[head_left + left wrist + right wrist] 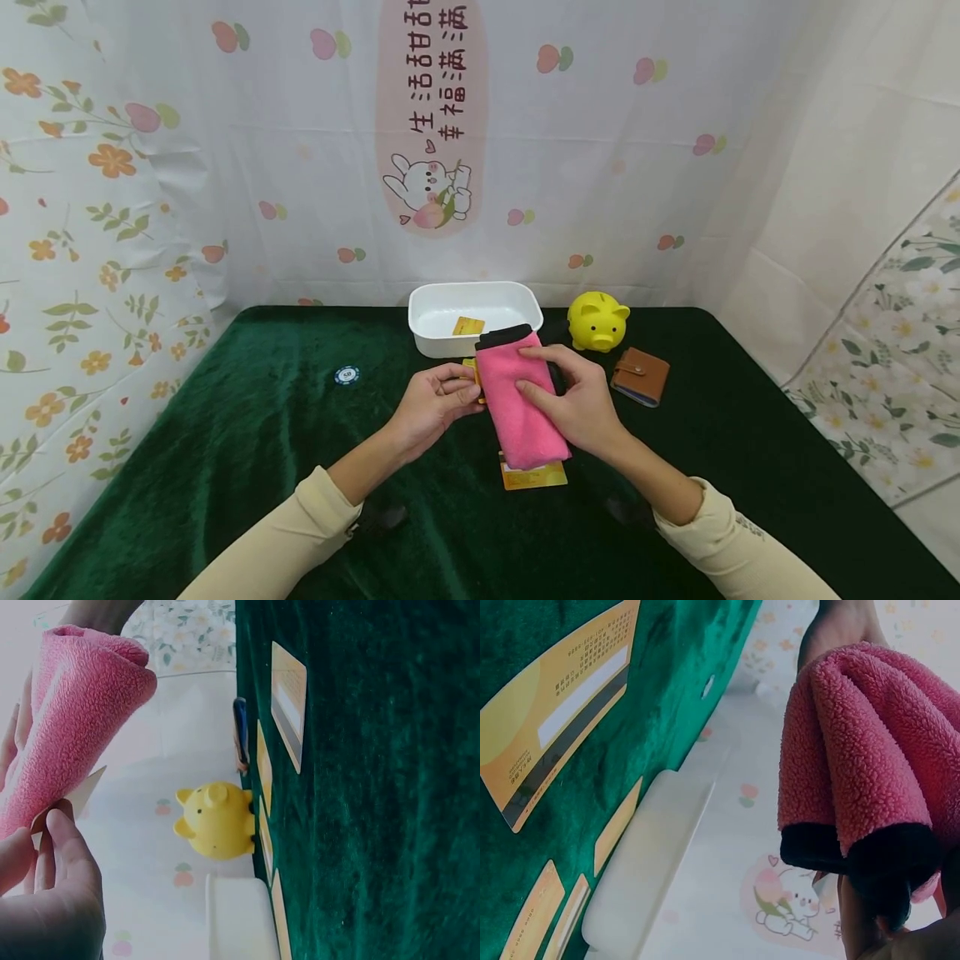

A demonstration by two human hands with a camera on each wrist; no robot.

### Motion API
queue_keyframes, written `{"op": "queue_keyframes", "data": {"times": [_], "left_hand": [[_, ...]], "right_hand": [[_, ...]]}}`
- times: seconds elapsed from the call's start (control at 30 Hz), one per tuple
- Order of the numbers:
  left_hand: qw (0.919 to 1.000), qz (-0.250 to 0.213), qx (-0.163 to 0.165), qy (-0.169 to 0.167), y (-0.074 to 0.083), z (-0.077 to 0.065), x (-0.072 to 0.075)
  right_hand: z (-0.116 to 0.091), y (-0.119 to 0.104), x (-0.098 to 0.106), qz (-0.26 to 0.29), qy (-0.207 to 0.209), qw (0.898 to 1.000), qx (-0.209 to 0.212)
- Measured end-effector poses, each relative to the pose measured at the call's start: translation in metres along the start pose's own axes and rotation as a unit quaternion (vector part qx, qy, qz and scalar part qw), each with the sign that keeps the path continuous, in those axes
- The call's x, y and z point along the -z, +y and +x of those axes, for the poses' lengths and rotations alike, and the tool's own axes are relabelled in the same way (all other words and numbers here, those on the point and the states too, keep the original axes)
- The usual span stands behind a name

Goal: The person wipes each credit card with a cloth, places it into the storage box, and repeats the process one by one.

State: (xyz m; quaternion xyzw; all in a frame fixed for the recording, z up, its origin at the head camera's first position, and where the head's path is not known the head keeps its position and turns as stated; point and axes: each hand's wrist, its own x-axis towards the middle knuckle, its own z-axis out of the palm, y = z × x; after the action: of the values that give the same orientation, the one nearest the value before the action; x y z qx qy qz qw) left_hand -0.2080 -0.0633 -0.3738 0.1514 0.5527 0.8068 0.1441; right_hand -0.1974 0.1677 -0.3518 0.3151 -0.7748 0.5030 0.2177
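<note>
A pink cloth with black trim hangs folded in my right hand, thumb on its near face. At the cloth's left edge, my left hand pinches a yellow card; in the left wrist view this card shows as a pale corner, the cloth covering part of it. Below the cloth, another yellow card lies on the green tablecloth, its dark stripe and white strip visible in the right wrist view. Several more yellow cards lie near the white tub, mostly hidden by the cloth from above.
A white tub stands at the back, with a yellow card showing within its outline. To its right are a yellow piggy bank and a brown wallet. A blue-and-white poker chip lies to the left. Patterned curtains surround the table.
</note>
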Motion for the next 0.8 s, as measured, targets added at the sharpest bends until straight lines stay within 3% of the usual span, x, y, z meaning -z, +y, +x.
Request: {"op": "queue_keyframes", "data": {"times": [0.27, 0.5, 0.8], "left_hand": [[0.9998, 0.005, -0.001, 0.019, 0.002, -0.001, -0.003], [0.9996, 0.011, -0.004, 0.027, 0.001, 0.000, -0.003], [0.9995, 0.014, 0.000, 0.028, 0.000, 0.000, -0.002]], "right_hand": [[0.001, -0.006, 0.005, -0.024, 0.014, 1.000, -0.012], [0.003, -0.032, 0.013, -0.039, 0.015, 0.999, -0.022], [-0.001, -0.031, 0.020, -0.042, 0.023, 0.998, -0.041]]}}
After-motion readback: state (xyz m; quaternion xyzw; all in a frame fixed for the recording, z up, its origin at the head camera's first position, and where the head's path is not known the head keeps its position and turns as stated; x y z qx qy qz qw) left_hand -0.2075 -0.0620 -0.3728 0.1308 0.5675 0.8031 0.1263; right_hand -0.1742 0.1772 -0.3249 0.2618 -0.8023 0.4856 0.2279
